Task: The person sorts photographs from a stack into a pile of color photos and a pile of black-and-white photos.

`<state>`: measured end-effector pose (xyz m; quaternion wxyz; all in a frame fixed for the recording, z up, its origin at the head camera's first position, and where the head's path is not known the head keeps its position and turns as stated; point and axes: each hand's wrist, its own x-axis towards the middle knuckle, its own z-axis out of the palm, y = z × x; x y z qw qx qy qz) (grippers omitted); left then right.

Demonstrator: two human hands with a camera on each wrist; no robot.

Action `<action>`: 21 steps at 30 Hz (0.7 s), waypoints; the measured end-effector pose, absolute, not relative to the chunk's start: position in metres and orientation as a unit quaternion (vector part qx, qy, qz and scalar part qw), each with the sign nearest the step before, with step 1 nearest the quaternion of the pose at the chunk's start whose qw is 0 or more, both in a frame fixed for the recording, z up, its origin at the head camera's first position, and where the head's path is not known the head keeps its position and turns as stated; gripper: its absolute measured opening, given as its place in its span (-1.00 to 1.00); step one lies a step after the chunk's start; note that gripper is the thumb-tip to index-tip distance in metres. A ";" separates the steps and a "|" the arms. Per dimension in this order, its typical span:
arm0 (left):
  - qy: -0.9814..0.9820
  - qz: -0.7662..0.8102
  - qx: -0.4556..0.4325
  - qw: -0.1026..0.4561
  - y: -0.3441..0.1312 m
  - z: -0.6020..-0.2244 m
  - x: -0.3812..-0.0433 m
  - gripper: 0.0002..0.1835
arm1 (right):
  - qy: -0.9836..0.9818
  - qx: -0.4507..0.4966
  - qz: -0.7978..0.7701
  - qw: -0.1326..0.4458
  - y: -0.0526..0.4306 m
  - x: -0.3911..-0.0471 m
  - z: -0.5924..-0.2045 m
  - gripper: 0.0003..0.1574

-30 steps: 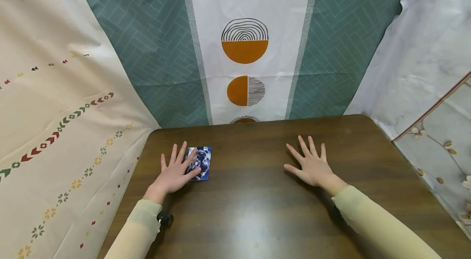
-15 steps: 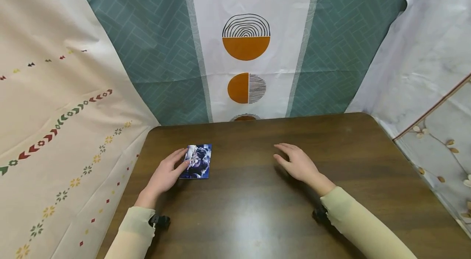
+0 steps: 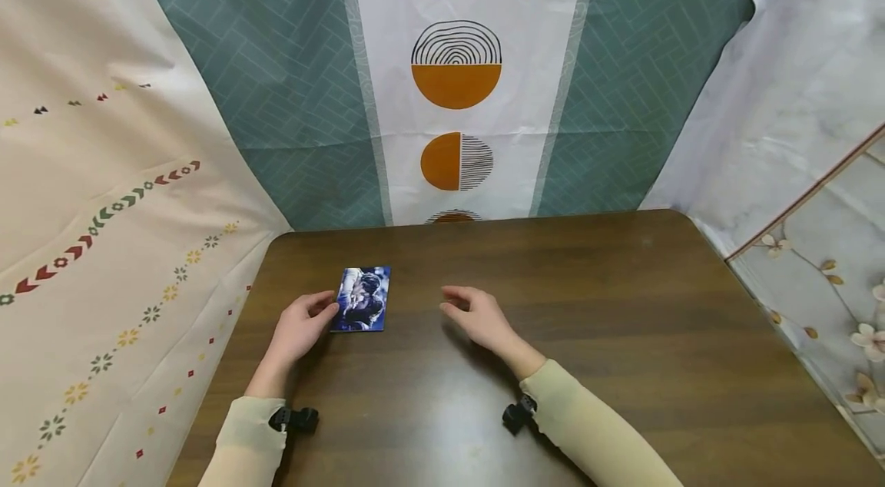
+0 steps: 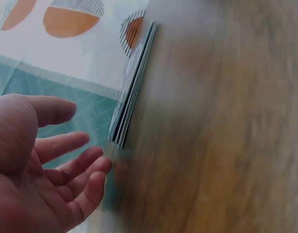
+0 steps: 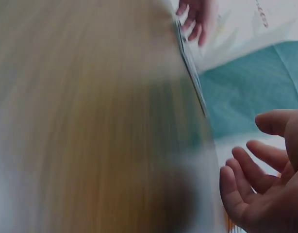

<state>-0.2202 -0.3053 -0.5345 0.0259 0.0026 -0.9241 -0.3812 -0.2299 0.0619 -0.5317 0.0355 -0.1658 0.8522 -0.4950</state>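
Note:
A thin, flat, rectangular blue item (image 3: 362,299) with a dark and white picture on top lies on the table's left part. Its edge, seen in the left wrist view, has several thin layers (image 4: 134,85), like a stack or a booklet; I cannot tell which. My left hand (image 3: 300,326) is at its left side, fingers loosely bent and apart from it in the left wrist view. To the right of the item, my right hand (image 3: 480,316) hovers low over the table with thumb and fingers parted, holding nothing.
The brown wooden table (image 3: 594,303) has a glossy top. A teal and white patterned cloth (image 3: 456,87) hangs behind it, a cream cloth (image 3: 124,256) on the left and a floral white one (image 3: 816,256) on the right. A black wrist camera (image 3: 518,414) sits below the right hand.
Both hands were spread flat, the left one over part of the blue item. The left has drawn back to the item's left side. The right has moved leftward toward it, its fingers now bent.

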 end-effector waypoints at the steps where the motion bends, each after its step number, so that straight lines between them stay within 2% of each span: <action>1: -0.925 -0.379 0.002 0.026 -0.305 -0.535 -0.220 -0.51 | 0.854 -0.170 -0.491 0.035 0.052 -0.230 -0.532 -0.44; 10: -0.937 -0.347 -0.003 0.020 -0.299 -0.536 -0.219 -0.48 | 0.895 -0.189 -0.404 0.012 -0.019 -0.233 -0.538 -0.36; 21: -0.938 -0.347 0.004 0.009 -0.302 -0.539 -0.223 -0.46 | 0.923 -0.150 -0.354 0.001 -0.053 -0.232 -0.543 -0.28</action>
